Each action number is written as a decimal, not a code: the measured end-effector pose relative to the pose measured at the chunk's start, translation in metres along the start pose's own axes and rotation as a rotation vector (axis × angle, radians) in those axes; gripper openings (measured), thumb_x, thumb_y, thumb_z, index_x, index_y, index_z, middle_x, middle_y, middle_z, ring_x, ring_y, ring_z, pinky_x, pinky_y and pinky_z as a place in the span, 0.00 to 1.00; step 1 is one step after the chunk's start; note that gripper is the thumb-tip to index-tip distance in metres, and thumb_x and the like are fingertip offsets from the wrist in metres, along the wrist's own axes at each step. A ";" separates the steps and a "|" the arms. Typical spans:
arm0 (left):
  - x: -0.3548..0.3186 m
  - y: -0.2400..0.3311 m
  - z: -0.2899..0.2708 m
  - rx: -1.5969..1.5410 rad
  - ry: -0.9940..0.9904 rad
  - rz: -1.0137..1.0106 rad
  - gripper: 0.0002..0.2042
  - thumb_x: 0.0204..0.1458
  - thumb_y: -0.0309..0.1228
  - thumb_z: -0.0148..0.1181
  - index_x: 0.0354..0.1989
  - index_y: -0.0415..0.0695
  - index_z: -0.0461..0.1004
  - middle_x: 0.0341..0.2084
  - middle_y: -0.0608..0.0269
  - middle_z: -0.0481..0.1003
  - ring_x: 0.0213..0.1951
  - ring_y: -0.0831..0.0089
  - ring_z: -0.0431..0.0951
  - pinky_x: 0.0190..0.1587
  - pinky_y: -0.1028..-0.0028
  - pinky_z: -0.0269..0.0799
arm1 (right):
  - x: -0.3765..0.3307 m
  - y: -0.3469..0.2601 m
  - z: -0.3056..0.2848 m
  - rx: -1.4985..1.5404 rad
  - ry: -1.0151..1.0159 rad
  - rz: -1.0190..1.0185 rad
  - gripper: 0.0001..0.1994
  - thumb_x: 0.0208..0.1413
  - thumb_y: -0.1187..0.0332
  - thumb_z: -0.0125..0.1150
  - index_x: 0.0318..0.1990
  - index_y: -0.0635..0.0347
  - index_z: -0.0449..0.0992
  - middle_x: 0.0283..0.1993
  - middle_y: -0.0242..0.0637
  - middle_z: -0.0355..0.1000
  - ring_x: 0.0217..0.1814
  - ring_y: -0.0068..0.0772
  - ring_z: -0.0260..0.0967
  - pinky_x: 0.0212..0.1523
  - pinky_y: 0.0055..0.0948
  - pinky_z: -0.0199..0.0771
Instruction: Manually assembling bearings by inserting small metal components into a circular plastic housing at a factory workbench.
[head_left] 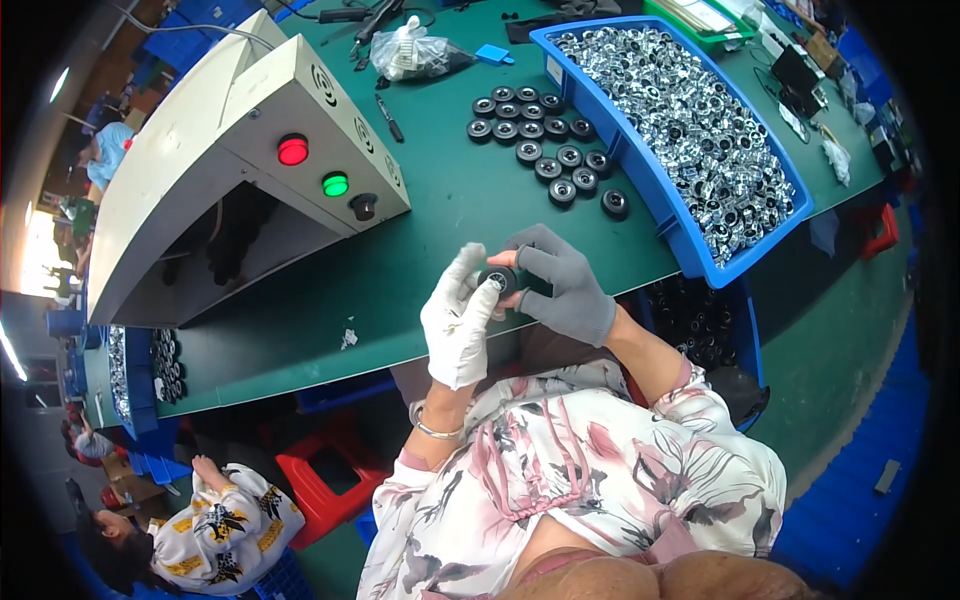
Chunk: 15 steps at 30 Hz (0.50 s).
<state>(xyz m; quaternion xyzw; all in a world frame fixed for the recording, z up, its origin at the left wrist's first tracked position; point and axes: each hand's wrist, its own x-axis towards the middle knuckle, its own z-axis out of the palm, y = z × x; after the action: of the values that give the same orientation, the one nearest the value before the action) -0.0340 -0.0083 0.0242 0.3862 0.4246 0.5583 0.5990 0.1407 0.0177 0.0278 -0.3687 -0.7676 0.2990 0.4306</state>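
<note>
A small black round part [497, 279] is held over the near edge of the green table [440, 215], pinched between the white-gloved left hand [458, 320] and the grey-gloved right hand [562, 285]; both are closed on it, its flat face turned up. Like black parts [545, 140] are laid in rows farther off, beside a blue bin [700, 262] of silvery pieces. A clear bag [410, 52] lies at the far edge.

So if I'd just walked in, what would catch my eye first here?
Probably the gloved hands at the centre: the left hand in white and the right hand in grey, together holding a small black round part. Then the blue bin heaped with shiny metal pieces at upper right, and the red button and green button on the beige machine at left.
</note>
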 end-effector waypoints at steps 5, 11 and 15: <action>-0.003 -0.013 -0.006 0.084 -0.010 0.081 0.25 0.58 0.22 0.62 0.64 0.31 0.65 0.37 0.63 0.75 0.35 0.80 0.76 0.38 0.81 0.74 | 0.004 -0.011 -0.004 0.116 -0.005 0.068 0.21 0.44 0.71 0.73 0.49 0.62 0.78 0.45 0.40 0.70 0.47 0.35 0.70 0.47 0.31 0.71; -0.007 -0.011 0.009 -0.318 0.073 -0.079 0.23 0.65 0.36 0.56 0.63 0.34 0.66 0.47 0.62 0.74 0.48 0.76 0.74 0.53 0.72 0.72 | 0.003 -0.005 -0.002 0.089 -0.010 0.026 0.22 0.45 0.66 0.74 0.49 0.61 0.79 0.46 0.39 0.70 0.49 0.34 0.69 0.47 0.30 0.71; -0.012 -0.012 0.007 -0.595 -0.190 -0.266 0.20 0.67 0.42 0.52 0.57 0.37 0.70 0.52 0.61 0.73 0.54 0.71 0.72 0.60 0.66 0.68 | 0.003 -0.007 0.005 0.141 0.076 0.051 0.22 0.45 0.66 0.74 0.49 0.60 0.79 0.47 0.36 0.72 0.49 0.35 0.68 0.49 0.32 0.70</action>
<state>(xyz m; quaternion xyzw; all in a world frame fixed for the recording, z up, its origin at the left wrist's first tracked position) -0.0236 -0.0215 0.0163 0.1860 0.2319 0.5364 0.7898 0.1329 0.0159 0.0323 -0.3682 -0.7180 0.3489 0.4766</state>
